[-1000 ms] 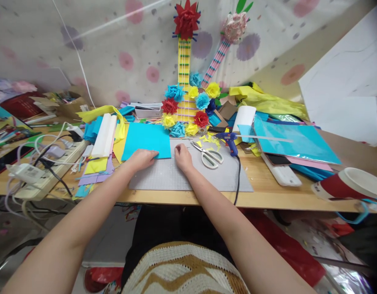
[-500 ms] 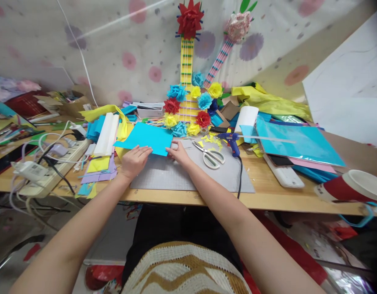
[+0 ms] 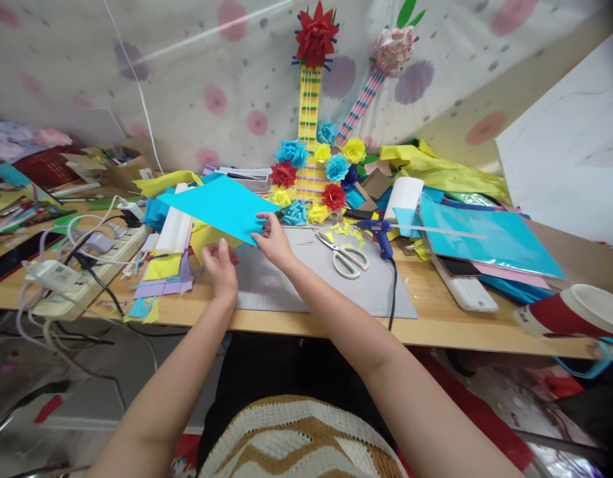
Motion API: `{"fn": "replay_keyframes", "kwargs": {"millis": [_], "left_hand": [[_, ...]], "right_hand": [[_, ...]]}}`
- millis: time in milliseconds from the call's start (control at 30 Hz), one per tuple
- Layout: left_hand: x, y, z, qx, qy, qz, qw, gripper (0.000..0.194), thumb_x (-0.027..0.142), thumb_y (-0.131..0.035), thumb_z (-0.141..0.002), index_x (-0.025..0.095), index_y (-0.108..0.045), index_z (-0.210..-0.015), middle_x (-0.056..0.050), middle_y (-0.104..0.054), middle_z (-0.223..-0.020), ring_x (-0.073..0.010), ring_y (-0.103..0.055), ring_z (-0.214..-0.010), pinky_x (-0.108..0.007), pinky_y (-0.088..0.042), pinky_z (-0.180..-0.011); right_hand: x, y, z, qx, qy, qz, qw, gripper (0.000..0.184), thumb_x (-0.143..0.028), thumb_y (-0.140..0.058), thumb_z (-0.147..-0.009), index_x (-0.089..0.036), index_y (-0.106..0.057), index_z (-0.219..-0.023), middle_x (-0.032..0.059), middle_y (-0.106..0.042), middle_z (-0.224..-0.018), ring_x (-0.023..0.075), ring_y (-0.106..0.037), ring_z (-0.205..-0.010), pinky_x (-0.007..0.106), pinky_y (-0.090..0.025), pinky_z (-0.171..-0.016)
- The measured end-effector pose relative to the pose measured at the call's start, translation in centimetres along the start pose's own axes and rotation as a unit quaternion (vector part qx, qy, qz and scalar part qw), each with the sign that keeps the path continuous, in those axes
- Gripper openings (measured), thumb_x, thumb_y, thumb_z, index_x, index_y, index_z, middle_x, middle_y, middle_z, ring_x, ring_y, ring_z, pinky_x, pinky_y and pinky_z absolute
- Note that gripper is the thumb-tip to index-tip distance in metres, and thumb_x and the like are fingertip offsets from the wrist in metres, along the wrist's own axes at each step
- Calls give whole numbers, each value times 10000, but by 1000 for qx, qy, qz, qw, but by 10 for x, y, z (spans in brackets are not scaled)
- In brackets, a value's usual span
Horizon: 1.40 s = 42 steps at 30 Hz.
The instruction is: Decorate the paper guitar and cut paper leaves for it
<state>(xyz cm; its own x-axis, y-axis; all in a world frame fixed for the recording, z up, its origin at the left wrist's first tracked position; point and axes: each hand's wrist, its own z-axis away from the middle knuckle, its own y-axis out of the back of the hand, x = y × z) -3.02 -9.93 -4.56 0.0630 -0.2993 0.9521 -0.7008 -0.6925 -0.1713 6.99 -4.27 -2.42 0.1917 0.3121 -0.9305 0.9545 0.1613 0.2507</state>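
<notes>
A bright blue sheet of paper is held up at a slant above the work mat, one corner pointing to the left. My right hand pinches the sheet near its right corner between thumb and fingers. Just below the sheet's lower edge is my left hand, palm turned up and fingers apart, holding nothing that I can see. Under both hands lies a grey cutting mat. White-handled scissors rest on it, blades slightly apart, to the right of my right hand.
A blue glue gun with its black cord lies beside the scissors. Behind stands a yellow paper guitar with paper flowers. At left are a power strip and cables; at right, a red-and-white cup near the table edge.
The blue sheet has turned and lifted, its far edge now further back and left. My left hand has let go of the sheet and turned palm up; my right hand has shifted slightly left.
</notes>
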Motion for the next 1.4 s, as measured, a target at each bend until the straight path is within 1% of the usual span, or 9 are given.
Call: {"fn": "replay_keyframes", "kwargs": {"millis": [133,267,600,767,833,1000,1133,1300,1400], "left_hand": [[15,-6,-1,-21,52,55,997,282,446,-501,-734,195,-406,-819,14,-549,-699,-82,-529,-486,-199,-418,-450],[18,-13,-11,-21,90,61,994,201,324,-543,-698,186,-410,-754,32,-548,-649,-75,-551,-500,-195,-463,-499],[-3,-25,-2,-114,268,25,956,141,186,-609,-668,139,-478,-689,-15,-585,-605,-112,-599,-529,-248,-525,-518],[-18,-25,3,-136,266,-18,954,107,144,-551,-710,148,-443,-715,6,-548,-537,-120,-600,-498,-245,-530,-477],[-24,-23,3,-136,231,-26,963,116,156,-555,-715,151,-440,-731,20,-528,-548,-116,-600,-510,-248,-533,-478],[-34,-20,5,-134,156,-28,978,183,221,-598,-697,160,-438,-762,36,-507,-608,-105,-599,-552,-231,-532,-470],[-32,-18,8,-132,155,-8,979,175,209,-592,-698,164,-432,-751,35,-527,-593,-104,-605,-556,-219,-531,-488],[-31,-15,9,-138,157,15,978,191,196,-613,-673,157,-437,-737,28,-550,-588,-106,-607,-557,-237,-537,-523],[-32,-14,8,-123,154,30,980,211,209,-624,-660,157,-434,-735,29,-546,-579,-115,-609,-573,-240,-534,-521]], "right_hand": [[-19,-3,5,5,62,54,997,343,-167,-477,-747,-237,-419,-1077,-17,-510,-817,102,-512,-645,256,-444,-693],[-20,-4,4,29,69,65,995,335,-150,-448,-754,-216,-425,-1082,14,-548,-919,111,-532,-691,262,-433,-733],[31,21,-3,20,-39,157,987,357,-269,-500,-762,-215,-435,-1109,-3,-564,-797,138,-540,-677,289,-438,-696],[33,62,-2,-38,-73,227,970,399,-360,-532,-775,-197,-440,-1128,24,-607,-872,144,-577,-725,287,-440,-693],[29,92,6,-53,-85,343,934,309,-300,-536,-772,-195,-502,-1061,49,-631,-902,180,-589,-815,306,-430,-729],[28,161,35,-71,-173,584,790,283,-284,-530,-751,-122,-568,-980,181,-600,-1046,281,-558,-986,350,-420,-748],[32,175,50,-115,-198,618,752,391,-323,-534,-735,-88,-545,-1047,199,-579,-1087,281,-549,-1009,328,-416,-738],[32,175,45,-109,-223,589,769,317,-352,-551,-690,-113,-610,-889,163,-630,-943,263,-585,-891,300,-402,-656],[27,184,40,-106,-220,477,844,231,-347,-557,-678,-160,-612,-801,84,-643,-848,203,-585,-801,264,-391,-625]]}}
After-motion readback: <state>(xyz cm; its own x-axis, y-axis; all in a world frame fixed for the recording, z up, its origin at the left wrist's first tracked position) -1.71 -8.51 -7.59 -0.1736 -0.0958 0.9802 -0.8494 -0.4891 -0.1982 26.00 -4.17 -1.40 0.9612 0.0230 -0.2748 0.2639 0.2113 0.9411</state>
